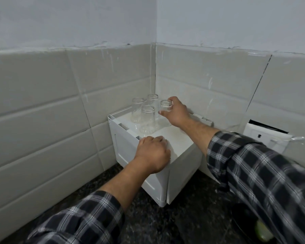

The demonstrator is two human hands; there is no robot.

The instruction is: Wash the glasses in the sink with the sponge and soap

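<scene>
On top of a white box (174,138) in the tiled corner, I count four glasses (148,118), all upside down and close together. My right hand (177,111) grips the rightmost glass (165,107) near its upturned base. My left hand (152,154) lies on the box's near edge with fingers curled; I cannot tell whether it grips. The box stands on a dark counter (192,217).

Four clear cylindrical glasses (148,118) are stood inverted on a white box (174,138); the rightmost glass (165,107) is gripped by the right hand (177,112).
</scene>
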